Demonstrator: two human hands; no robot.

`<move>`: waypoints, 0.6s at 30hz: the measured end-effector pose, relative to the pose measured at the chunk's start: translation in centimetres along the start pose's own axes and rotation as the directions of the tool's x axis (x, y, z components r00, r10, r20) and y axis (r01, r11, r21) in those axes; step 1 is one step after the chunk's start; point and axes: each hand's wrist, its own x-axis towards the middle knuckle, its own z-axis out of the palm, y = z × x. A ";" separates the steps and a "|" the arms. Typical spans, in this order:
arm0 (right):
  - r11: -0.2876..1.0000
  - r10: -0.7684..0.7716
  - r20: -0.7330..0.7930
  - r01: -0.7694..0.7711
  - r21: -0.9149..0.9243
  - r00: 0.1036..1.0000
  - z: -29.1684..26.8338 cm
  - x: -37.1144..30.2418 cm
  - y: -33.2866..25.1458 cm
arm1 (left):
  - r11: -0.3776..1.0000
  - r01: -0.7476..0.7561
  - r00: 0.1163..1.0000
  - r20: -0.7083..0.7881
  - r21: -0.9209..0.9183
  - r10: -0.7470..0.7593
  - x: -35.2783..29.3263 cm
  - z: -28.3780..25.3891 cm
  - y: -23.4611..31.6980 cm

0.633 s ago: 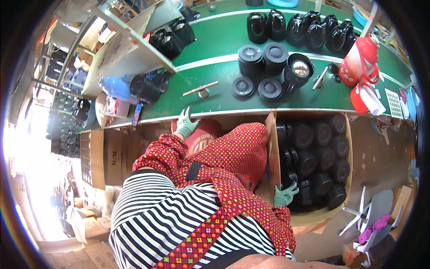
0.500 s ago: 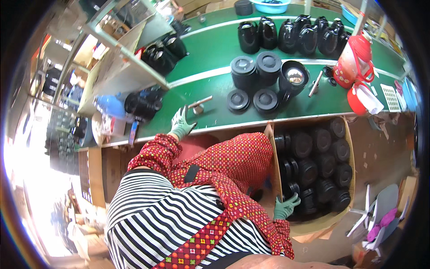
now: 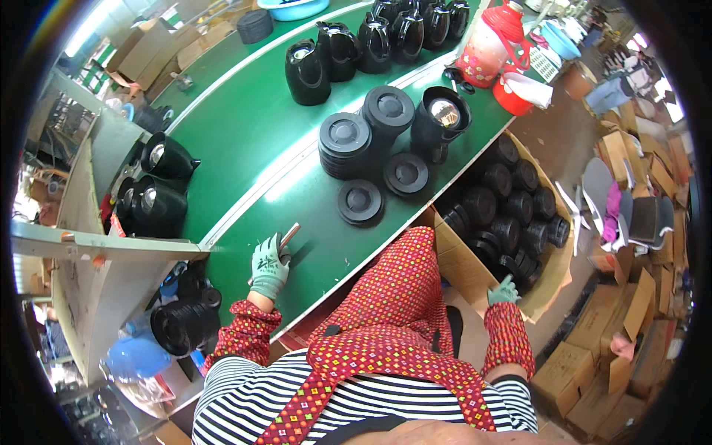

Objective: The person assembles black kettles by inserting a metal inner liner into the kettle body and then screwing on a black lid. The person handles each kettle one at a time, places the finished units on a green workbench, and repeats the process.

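My left hand (image 3: pixel 269 268), in a pale green glove, is closed around a small tool with a metal crossbar handle (image 3: pixel 292 234) on the green bench. The glove hides the tool's lower part. My right hand (image 3: pixel 504 291), gloved alike, reaches over the near edge of a cardboard box (image 3: pixel 552 285). Its fingers are apart beside the round black lids (image 3: pixel 506 233) that fill the box, and I see nothing held. Stacks of black lids (image 3: pixel 345 133) stand on the bench, next to an upright black jug (image 3: pixel 440 122) with a shiny inside.
More black jugs (image 3: pixel 306 73) stand along the bench's far side, and others lie on their sides (image 3: pixel 152 210) at the left. A red floral flask (image 3: pixel 486 48) and a red container (image 3: pixel 513 95) stand at the far right. Cardboard boxes (image 3: pixel 571 371) crowd the floor.
The view has turned toward the right. My left hand has moved from beside the crossbar tool onto it. My right hand stays at the box edge, with its fingers less spread.
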 end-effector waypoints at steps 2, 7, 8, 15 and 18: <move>0.992 0.040 0.018 -0.042 0.122 0.999 0.3 -0.9 -2.9 | 1.000 0.000 1.000 -0.018 -0.020 0.000 0.2 -0.6 0.5; 0.964 -0.016 -0.167 0.059 0.259 0.986 -6.3 -5.3 -13.2 | 0.998 0.040 0.999 0.004 -0.058 -0.040 -0.3 -1.1 -0.5; 0.923 -0.073 -0.274 0.169 0.346 0.959 -7.3 -5.5 -13.9 | 0.997 0.072 0.997 -0.019 -0.032 -0.072 -0.4 -1.8 0.7; 0.247 -0.293 -0.566 0.633 0.734 0.770 -21.3 -8.4 -23.4 | 0.778 -0.438 0.897 -0.158 -0.449 0.414 -1.9 -0.9 8.3; 0.102 -0.192 -0.627 0.651 0.753 0.755 -22.4 -2.4 -27.5 | 0.862 -0.348 0.937 -0.157 -0.369 0.311 -0.9 6.7 8.9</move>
